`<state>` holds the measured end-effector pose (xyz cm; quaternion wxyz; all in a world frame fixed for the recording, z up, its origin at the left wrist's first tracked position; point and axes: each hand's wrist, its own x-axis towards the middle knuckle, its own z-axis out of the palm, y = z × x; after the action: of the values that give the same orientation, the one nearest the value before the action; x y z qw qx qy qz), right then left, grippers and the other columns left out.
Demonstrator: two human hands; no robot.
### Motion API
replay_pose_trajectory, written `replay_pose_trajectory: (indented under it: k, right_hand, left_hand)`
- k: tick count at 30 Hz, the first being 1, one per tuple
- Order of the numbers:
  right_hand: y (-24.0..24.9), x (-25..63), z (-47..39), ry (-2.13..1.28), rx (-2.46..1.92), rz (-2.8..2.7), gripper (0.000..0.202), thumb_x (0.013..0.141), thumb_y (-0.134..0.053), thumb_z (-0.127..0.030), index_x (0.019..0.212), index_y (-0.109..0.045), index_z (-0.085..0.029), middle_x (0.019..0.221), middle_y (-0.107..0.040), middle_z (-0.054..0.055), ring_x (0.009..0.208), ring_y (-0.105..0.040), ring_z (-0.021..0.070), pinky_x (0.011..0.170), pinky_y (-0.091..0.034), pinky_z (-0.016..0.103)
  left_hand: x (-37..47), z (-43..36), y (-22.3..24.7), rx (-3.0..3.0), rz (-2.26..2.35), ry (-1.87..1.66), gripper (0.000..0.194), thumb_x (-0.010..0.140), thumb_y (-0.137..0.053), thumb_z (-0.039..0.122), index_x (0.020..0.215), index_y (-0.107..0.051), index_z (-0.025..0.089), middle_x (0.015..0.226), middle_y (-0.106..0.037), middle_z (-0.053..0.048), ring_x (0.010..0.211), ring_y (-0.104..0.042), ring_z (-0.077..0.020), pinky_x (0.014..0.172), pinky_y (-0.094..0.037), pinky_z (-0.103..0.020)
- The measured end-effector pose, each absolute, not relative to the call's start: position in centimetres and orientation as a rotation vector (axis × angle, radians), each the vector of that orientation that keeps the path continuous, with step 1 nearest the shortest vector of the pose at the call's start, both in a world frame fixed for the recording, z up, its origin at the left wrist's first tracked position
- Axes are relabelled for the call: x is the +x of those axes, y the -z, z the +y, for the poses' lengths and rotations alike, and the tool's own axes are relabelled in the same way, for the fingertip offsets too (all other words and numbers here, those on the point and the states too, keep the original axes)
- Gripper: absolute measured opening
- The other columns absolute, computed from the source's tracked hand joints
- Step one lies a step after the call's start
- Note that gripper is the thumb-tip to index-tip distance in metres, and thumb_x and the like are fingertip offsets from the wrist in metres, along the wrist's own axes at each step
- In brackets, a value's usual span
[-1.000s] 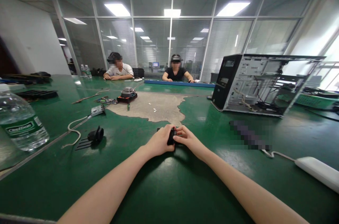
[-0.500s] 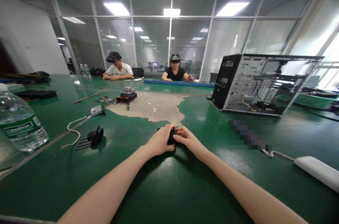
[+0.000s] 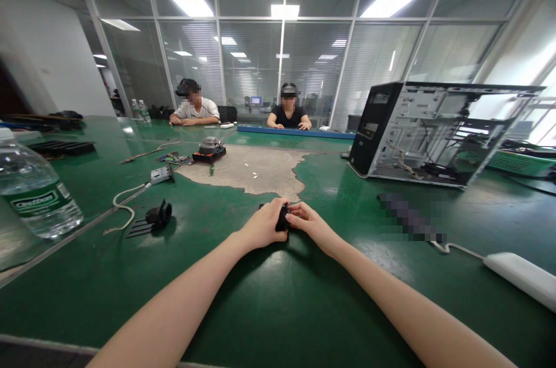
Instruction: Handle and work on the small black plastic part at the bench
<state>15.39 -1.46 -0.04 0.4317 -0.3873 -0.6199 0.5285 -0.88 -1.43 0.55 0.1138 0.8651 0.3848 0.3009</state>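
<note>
Over the green table, my left hand (image 3: 264, 220) is wrapped round a small black part (image 3: 282, 218), fingers over its top and thumb along its near side. It looks like black plastic, but its exact kind is mostly hidden by the fingers. My right hand (image 3: 309, 223) is closed against the right side of the same part, thumb and fingertips pressing it. Left of my hands lies a black piece with a round ring and several prongs (image 3: 157, 215). Beyond my hands, a bare tan patch (image 3: 260, 174) shows in the table's green surface.
An open computer case (image 3: 377, 130) stands on the right, near a white power strip (image 3: 521, 275) with a cord. On the left are a water bottle (image 3: 41, 200), a metal connector with cable (image 3: 160, 174) and a heatsink fan (image 3: 209, 149). Two people sit across the table.
My view has tilted down slightly. Both hands keep their hold on the black part, with little visible movement. The person in black across the table has brought a raised hand down to the table.
</note>
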Motion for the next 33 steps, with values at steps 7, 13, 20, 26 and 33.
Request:
replay_pose_trajectory:
  k: [7, 13, 20, 26, 33]
  right_hand:
    - [-0.43, 15.47, -1.88, -1.339, -0.903, -1.541, 0.031, 0.064, -0.065, -0.035, 0.084, -0.046, -0.022, 0.081, -0.057, -0.001, 0.078, -0.055, 0.0135, 0.075, -0.042, 0.032]
    - [0.22, 15.34, -1.45, -1.295, -0.981, -1.536, 0.031, 0.068, -0.06, -0.038, 0.09, -0.048, -0.021, 0.084, -0.057, 0.001, 0.078, -0.055, 0.014, 0.075, -0.043, 0.032]
    - [-0.71, 15.92, -1.84, -1.366, -0.882, -1.62, 0.035, 0.06, -0.069, -0.03, 0.086, -0.046, -0.022, 0.081, -0.057, -0.001, 0.082, -0.055, 0.0149, 0.077, -0.042, 0.033]
    - [-0.18, 15.49, -1.6, -1.35, -0.913, -1.516, 0.027, 0.068, -0.061, -0.038, 0.085, -0.047, -0.022, 0.08, -0.057, -0.001, 0.077, -0.055, 0.0131, 0.073, -0.043, 0.032]
    - [-0.03, 15.51, -1.4, -1.339, -0.942, -1.516, 0.031, 0.063, -0.065, -0.036, 0.082, -0.047, -0.019, 0.081, -0.057, 0.0, 0.078, -0.055, 0.0143, 0.075, -0.042, 0.033]
  left_hand:
    - [-0.84, -1.4, -0.54, 2.573, 1.103, -0.892, 0.061, 0.059, -0.06, 0.017, 0.113, -0.032, 0.02, 0.107, -0.046, -0.007, 0.094, -0.049, -0.0225, 0.079, -0.041, -0.034]
    - [-0.79, -1.5, -0.63, 2.548, 1.09, -0.91, 0.058, 0.06, -0.059, 0.016, 0.112, -0.033, 0.021, 0.105, -0.047, -0.006, 0.094, -0.049, -0.022, 0.08, -0.04, -0.034]
    - [-0.8, -1.64, -0.76, 2.547, 1.114, -0.893, 0.058, 0.06, -0.059, 0.016, 0.111, -0.033, 0.021, 0.105, -0.047, -0.005, 0.092, -0.049, -0.0221, 0.078, -0.041, -0.034]
    - [-0.78, -1.47, -0.59, 2.57, 1.109, -0.89, 0.06, 0.06, -0.06, 0.017, 0.113, -0.032, 0.02, 0.107, -0.046, -0.006, 0.093, -0.049, -0.0221, 0.08, -0.041, -0.034]
    - [-0.77, -1.37, -0.44, 2.572, 1.103, -0.902, 0.058, 0.06, -0.06, 0.017, 0.111, -0.033, 0.02, 0.105, -0.046, -0.006, 0.093, -0.049, -0.022, 0.08, -0.041, -0.034]
